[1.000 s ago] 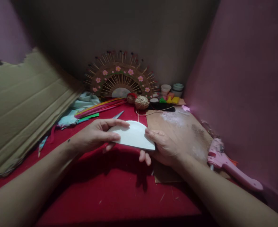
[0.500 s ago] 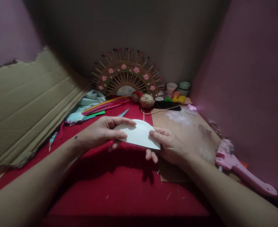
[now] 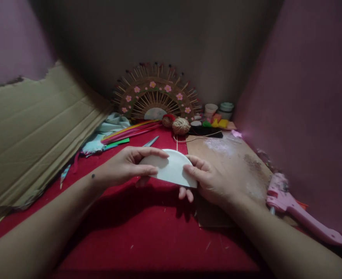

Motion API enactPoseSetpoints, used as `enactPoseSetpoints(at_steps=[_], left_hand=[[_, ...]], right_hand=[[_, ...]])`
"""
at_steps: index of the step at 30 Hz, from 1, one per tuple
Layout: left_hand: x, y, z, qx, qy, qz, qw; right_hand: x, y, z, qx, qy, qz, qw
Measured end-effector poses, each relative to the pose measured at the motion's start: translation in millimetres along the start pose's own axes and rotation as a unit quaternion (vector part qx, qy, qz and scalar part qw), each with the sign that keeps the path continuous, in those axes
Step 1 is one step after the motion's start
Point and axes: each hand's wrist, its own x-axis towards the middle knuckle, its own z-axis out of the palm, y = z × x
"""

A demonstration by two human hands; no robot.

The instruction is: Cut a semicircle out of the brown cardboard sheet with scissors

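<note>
Both my hands hold a white half-round piece (image 3: 171,166), perhaps card or a cut paper plate, above the red cloth (image 3: 147,240). My left hand (image 3: 127,166) pinches its left end, thumb on the near face and forefinger along the curved upper edge. At the right end, my right hand (image 3: 206,178) grips it with the thumb on top and the other fingers partly hidden beneath. The straight edge faces me. Just behind the piece lie the blades of scissors (image 3: 151,141), their handles hidden, and a strand of twine from a ball of twine (image 3: 181,126).
A fan-shaped decoration with pink flowers (image 3: 152,84) stands at the back wall. Brown board (image 3: 232,166) lies to the right, beside a pink glue gun (image 3: 299,213). Corrugated cardboard (image 3: 37,124) leans at left. Coloured strips (image 3: 130,133) and small tubs (image 3: 226,109) sit farther back.
The white piece tilts slightly differently, and my left fingers have shifted a little along it. The whole view has moved down slightly in the picture. Both hands keep their hold.
</note>
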Motion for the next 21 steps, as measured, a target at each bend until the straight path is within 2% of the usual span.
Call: enactPoseSetpoints(at_steps=[7,11,17,21], left_hand=[[-2,0,2.9,0.096,0.063,0.060,0.992],[-2,-3,2.0,0.125,0.070,0.092,0.985],[-1,-7,1.4,0.176,0.079,0.095,0.977],[1,-10,12.1,0.210,0.092,0.159,0.960]], right_hand=[[-5,-6,7,-0.173,0.080,-0.044,0.981],[-5,-7,8,-0.190,0.088,-0.042,0.977],[-6,-7,11,-0.201,0.094,-0.027,0.975],[-6,-4,11,-0.210,0.162,-0.052,0.963]])
